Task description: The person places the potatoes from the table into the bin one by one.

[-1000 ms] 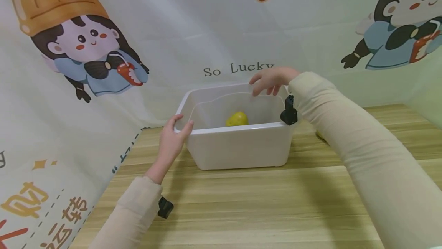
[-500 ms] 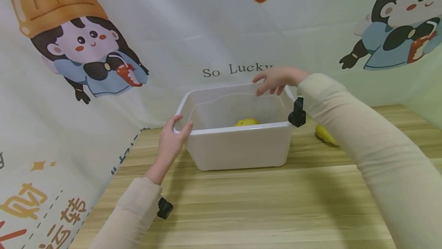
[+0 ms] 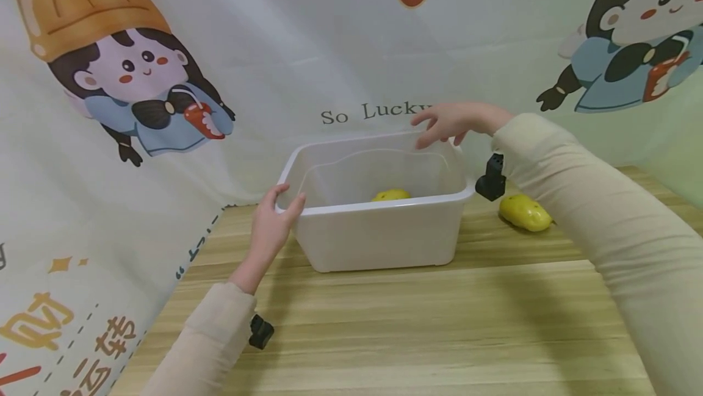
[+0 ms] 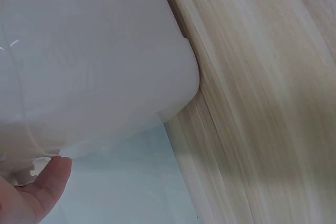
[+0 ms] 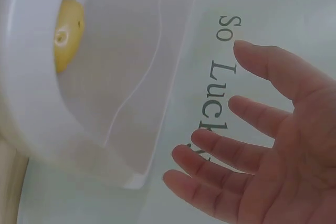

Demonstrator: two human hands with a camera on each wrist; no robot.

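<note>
A white plastic bin (image 3: 379, 237) stands upright on the wooden table. My left hand (image 3: 271, 225) holds its near left corner at the rim; in the left wrist view a digit (image 4: 50, 184) of that hand meets the rim. My right hand (image 3: 458, 120) is above the bin's far right corner, fingers spread and nothing in them. Inside the bin lies a yellow, potato-like lump (image 3: 392, 194) with small dimples, partly hidden by the front wall in the head view. A second yellow potato-like lump (image 3: 525, 212) rests on the table right of the bin, near my right forearm.
Behind the bin hangs a pale printed cloth (image 3: 307, 48) with cartoon figures and lettering; it also covers the left side. The wooden table (image 3: 395, 329) extends in front of the bin. Black wrist cameras (image 3: 490, 179) are worn on both arms.
My right hand has drifted right, still over the bin's far right corner. The yellow lump in the bin has settled lower and slightly right. The one on the table has come out from behind my sleeve.
</note>
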